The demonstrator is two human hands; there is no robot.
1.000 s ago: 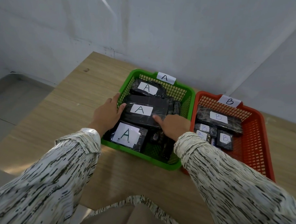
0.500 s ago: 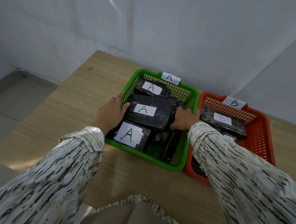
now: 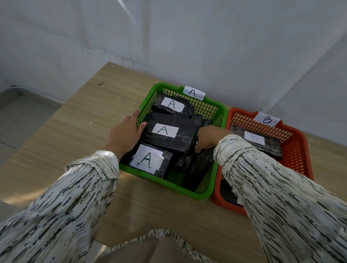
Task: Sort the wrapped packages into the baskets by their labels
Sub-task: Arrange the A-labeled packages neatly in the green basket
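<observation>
the left hand (image 3: 126, 134) curls over the left wall of the green basket (image 3: 162, 185), thumb against the left end of the large package (image 3: 169, 132) marked a at the centre of the frame; the right hand (image 3: 207, 138) presses its fingers down at that package's right end, inside the basket. between them both hands look clamped on the one package, though the fingertips are hidden, so how firm the grip is cannot be told. the step in hand reads as seating this package among the others: it would go best lowered level, label up, both ends eased down together so it does not tip onto the dark parcels standing on edge at the lower right of the basket.

the package lies directly between the two hands, touching both. just below it in the frame sits a smaller package (image 3: 149, 160) with a large a label, and above it another (image 3: 172, 105) near the far wall under the basket tag (image 3: 193, 92). to the right, touching the green one, the red basket (image 3: 298, 157) holds a package marked b (image 3: 255, 139) under its own tag. both baskets stand on the wooden bench (image 3: 71, 137), with no loose package showing on it, so the sorting seems nearly done.
</observation>
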